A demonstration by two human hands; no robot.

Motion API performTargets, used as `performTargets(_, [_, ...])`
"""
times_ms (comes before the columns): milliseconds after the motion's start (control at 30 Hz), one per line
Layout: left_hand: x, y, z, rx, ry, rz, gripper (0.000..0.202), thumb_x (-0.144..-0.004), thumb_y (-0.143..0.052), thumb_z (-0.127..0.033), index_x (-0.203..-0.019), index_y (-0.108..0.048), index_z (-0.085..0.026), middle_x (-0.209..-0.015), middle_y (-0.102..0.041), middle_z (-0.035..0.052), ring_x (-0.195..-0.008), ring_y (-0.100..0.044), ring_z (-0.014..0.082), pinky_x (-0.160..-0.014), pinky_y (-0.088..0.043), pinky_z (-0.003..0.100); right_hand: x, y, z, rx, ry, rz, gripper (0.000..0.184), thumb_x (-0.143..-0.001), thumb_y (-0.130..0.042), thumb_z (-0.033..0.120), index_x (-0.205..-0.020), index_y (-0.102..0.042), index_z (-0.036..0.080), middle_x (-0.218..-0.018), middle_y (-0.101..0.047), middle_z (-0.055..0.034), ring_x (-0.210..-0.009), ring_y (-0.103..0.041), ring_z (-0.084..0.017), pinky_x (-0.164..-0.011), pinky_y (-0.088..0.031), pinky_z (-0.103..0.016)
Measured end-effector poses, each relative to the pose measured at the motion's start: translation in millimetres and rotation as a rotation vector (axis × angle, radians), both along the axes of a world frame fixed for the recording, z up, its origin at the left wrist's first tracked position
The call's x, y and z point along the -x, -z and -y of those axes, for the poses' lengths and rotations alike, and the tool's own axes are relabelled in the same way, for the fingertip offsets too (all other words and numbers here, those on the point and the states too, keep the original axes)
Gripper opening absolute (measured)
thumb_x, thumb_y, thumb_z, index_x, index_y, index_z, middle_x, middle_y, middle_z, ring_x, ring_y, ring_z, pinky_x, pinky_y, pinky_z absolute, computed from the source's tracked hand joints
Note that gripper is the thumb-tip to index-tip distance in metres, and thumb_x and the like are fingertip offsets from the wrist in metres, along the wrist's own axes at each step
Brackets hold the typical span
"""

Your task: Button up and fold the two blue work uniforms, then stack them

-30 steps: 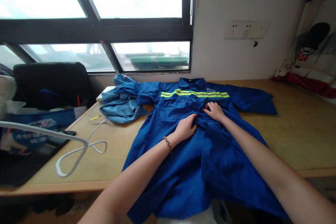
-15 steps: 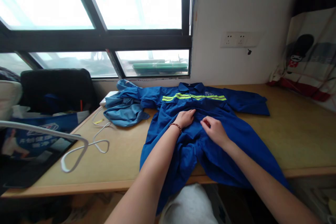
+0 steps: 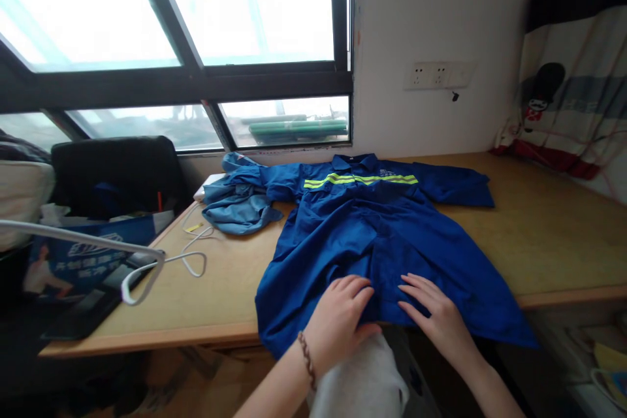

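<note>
1 head-worn camera looks forward and down across the table [image 3: 563, 235] toward the window [image 3: 245, 6], close above the left hand [image 3: 337, 320] and right hand [image 3: 438, 317].

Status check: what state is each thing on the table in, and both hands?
blue work shirt, spread flat, front up.
left hand, open, flat on the shirt's hem.
right hand, open, flat on the hem.
light blue garment, crumpled.
white hanger, lying bare.

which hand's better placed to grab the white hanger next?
Probably left. The left hand sits on the blue shirt nearer the white hanger, which lies off its left side; the right hand is farther across.
</note>
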State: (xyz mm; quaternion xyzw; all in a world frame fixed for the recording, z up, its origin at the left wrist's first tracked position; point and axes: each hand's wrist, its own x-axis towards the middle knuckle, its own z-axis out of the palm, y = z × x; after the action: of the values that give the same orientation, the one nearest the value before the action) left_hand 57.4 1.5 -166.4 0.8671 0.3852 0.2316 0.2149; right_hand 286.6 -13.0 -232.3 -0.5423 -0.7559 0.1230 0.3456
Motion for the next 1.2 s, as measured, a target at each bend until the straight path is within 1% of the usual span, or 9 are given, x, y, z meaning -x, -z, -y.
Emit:
performTargets(100, [2.4,18.4,32.8,0.107,-0.147,0.079,0.019,-0.084,-0.045,-0.028,-0.090,-0.061,-0.023,-0.094,-0.060,0.0065,-0.089,-0.054,0.0204,-0.081,-0.043,0.034,-6.8,-2.0,1.5,0.000,0.131,-0.137,0.020,-0.081,-0.047,0.032,-0.088,-0.064,0.023,-0.098,-0.064,-0.0058,-0.094,-0.058,-0.023,-0.087,-0.044,-0.039])
performTargets(233, [15.1,34.9,44.9,0.165,-0.230,0.250,0.020,-0.086,-0.041,-0.027,-0.085,-0.061,-0.023,-0.090,-0.061,0.0051,-0.084,-0.056,0.0173,-0.077,-0.046,0.027,-26.1,-12.6,3.4,0.040,0.469,-0.527,0.026,-0.075,-0.055,0.041,-0.086,-0.062,0.018,-0.082,-0.066,-0.0070,-0.076,-0.061,-0.022,-0.070,-0.048,-0.033])
performTargets(433, [26.7,45.9,27.7,-0.098,-0.659,0.069,0.029,-0.085,-0.041,-0.030,-0.110,-0.052,-0.021,-0.112,-0.051,0.0081,-0.079,-0.058,0.0178,-0.071,-0.047,0.030,-36.6,-26.4,16.8,0.143,0.524,-1.103,0.033,-0.060,-0.070,0.039,-0.083,-0.062,0.016,-0.076,-0.067,-0.0005,-0.076,-0.061,-0.015,-0.067,-0.048,-0.022])
performTargets(600, [28.5,32.8,5.8,-0.157,-0.676,-0.187,0.021,-0.085,-0.038,-0.027,-0.083,-0.058,-0.020,-0.083,-0.056,0.0041,-0.064,-0.056,0.0157,-0.059,-0.044,0.027,-29.4,-32.5,24.2,0.286,0.474,-1.309,0.039,-0.056,-0.073,0.034,-0.090,-0.062,0.019,-0.072,-0.068,0.0001,-0.073,-0.064,-0.019,-0.064,-0.052,-0.027])
performTargets(733, [38.8,3.1,17.9,-0.208,-0.528,0.254,0.013,-0.083,-0.045,-0.026,-0.082,-0.055,-0.019,-0.091,-0.057,0.0057,-0.087,-0.055,0.0187,-0.079,-0.043,0.030,-35.3,-42.3,21.6,0.285,0.486,-1.394,0.042,-0.055,-0.074,0.031,-0.094,-0.062,0.021,-0.072,-0.068,-0.0003,-0.072,-0.065,-0.020,-0.064,-0.053,-0.030])
performTargets(833, [52.2,-15.9,40.1,-0.009,-0.373,0.634,0.009,-0.081,-0.048,-0.025,-0.082,-0.054,-0.018,-0.098,-0.059,0.0068,-0.097,-0.054,0.0207,-0.087,-0.041,0.033,-42.1,-46.4,20.0,0.262,0.479,-1.389,0.042,-0.053,-0.074,0.030,-0.093,-0.063,0.022,-0.075,-0.069,-0.0008,-0.074,-0.065,-0.020,-0.069,-0.053,-0.032])
performTargets(933, [71.2,-17.4,58.5,0.213,-0.288,0.727,0.014,-0.082,-0.046,-0.027,-0.082,-0.055,-0.016,-0.093,-0.062,0.0079,-0.099,-0.054,0.0230,-0.087,-0.042,0.035,-45.5,-47.6,25.1,0.207,0.464,-1.249,0.034,-0.055,-0.073,0.032,-0.087,-0.065,0.023,-0.077,-0.069,-0.0006,-0.078,-0.064,-0.019,-0.076,-0.050,-0.032])
performTargets(1133, [100.3,8.5,71.5,0.083,-0.375,0.198,0.015,-0.079,-0.051,-0.029,-0.075,-0.061,-0.018,-0.091,-0.061,0.0073,-0.096,-0.053,0.0227,-0.085,-0.040,0.035,-33.6,-62.5,49.7,0.455,-0.145,-0.372,0.016,-0.073,-0.058,0.029,-0.080,-0.070,0.021,-0.097,-0.066,-0.0053,-0.093,-0.059,-0.022,-0.087,-0.043,-0.034])
performTargets(1200, [94.9,7.4,69.0,-0.006,-0.386,0.096,0.017,-0.079,-0.051,-0.030,-0.071,-0.061,-0.019,-0.085,-0.062,0.0062,-0.089,-0.054,0.0213,-0.082,-0.040,0.034,-24.0,-65.9,50.8,0.447,-0.181,-0.240,0.018,-0.077,-0.052,0.027,-0.078,-0.069,0.022,-0.098,-0.065,-0.0041,-0.094,-0.058,-0.021,-0.088,-0.043,-0.033])
